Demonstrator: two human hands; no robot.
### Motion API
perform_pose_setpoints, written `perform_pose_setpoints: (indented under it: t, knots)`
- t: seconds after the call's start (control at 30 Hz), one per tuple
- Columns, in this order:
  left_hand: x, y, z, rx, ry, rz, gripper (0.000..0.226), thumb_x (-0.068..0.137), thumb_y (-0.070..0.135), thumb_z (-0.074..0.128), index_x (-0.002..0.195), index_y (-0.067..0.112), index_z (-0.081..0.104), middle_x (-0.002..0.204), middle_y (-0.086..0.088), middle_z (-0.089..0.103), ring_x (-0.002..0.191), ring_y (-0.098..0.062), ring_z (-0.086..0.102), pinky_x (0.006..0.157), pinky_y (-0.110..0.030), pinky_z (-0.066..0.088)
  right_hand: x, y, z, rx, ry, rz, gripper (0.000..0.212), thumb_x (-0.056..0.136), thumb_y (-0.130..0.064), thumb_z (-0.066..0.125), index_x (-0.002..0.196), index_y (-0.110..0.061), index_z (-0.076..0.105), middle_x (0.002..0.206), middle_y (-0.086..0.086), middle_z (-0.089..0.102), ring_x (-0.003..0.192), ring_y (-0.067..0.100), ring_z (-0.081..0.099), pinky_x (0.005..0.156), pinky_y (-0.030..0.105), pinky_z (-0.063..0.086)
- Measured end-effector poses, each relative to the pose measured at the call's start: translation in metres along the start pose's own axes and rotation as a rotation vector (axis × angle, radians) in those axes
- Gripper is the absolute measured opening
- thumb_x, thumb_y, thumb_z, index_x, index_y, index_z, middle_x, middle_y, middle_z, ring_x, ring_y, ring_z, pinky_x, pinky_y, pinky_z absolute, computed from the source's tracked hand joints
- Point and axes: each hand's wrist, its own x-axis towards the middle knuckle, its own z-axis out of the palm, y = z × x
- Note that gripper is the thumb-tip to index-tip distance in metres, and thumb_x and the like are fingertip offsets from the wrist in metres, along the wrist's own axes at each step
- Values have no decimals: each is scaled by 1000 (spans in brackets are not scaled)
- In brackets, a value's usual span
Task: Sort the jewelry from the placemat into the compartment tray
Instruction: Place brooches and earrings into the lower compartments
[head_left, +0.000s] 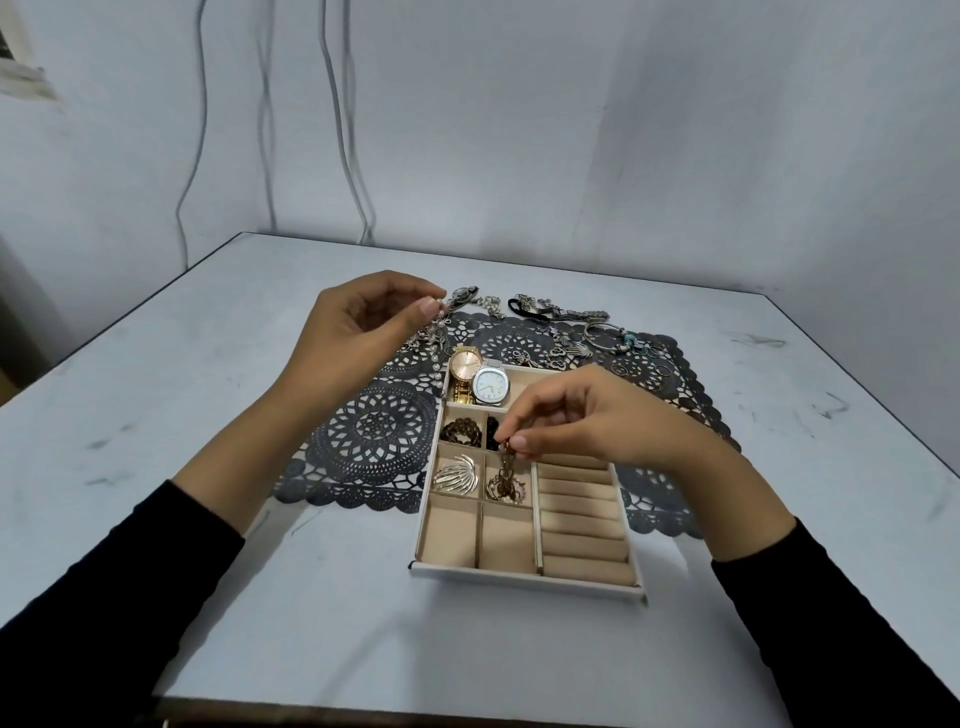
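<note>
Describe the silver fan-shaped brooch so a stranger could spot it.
Find the beige compartment tray on the grey table. Its leftmost column, second cell from the near edge, holds the silver fan-shaped brooch: splayed shiny ribs, unlike the brown bead bracelet behind.

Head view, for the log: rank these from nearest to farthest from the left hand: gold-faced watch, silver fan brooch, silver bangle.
1. Gold-faced watch: far-left compartment of the tray, just right of the left hand.
2. Silver fan brooch: tray's left column, closer to the person.
3. Silver bangle: far right part of the placemat.
</note>
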Motion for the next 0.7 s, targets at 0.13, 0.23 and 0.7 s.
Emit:
perform_pose_setpoints:
  t: [0.13, 0.23, 0.7]
  knots:
    - [0, -1, 0, -10, -6, 3, 11, 88, 19, 69, 98, 22, 72, 94, 0, 76, 98, -19, 70, 79, -18, 56, 2, 3, 1, -68, 25, -5, 15, 83, -2, 69, 99, -1, 71, 90, 26, 70, 87, 41, 67, 85, 42, 55]
    - [0, -2, 0, -4, -12, 8, 11, 87, 19, 69, 97, 23, 73, 91, 3, 76, 95, -15, 71, 85, -20, 54, 3, 4, 1, -122, 40, 2, 13, 83, -3, 70, 96, -4, 72, 89, 19, 72, 84, 30, 70, 83, 37, 55]
    - [-1, -2, 3, 24, -13, -3, 11, 88, 16, 69, 97, 21, 72, 90, 6, 75, 87, -3, 69, 74, -13, 52, 1, 3, 4, -266, -1, 29, 11, 80, -10, 74, 90, -16, 77, 83, 2, 75, 84, 23, 70, 85, 46, 56]
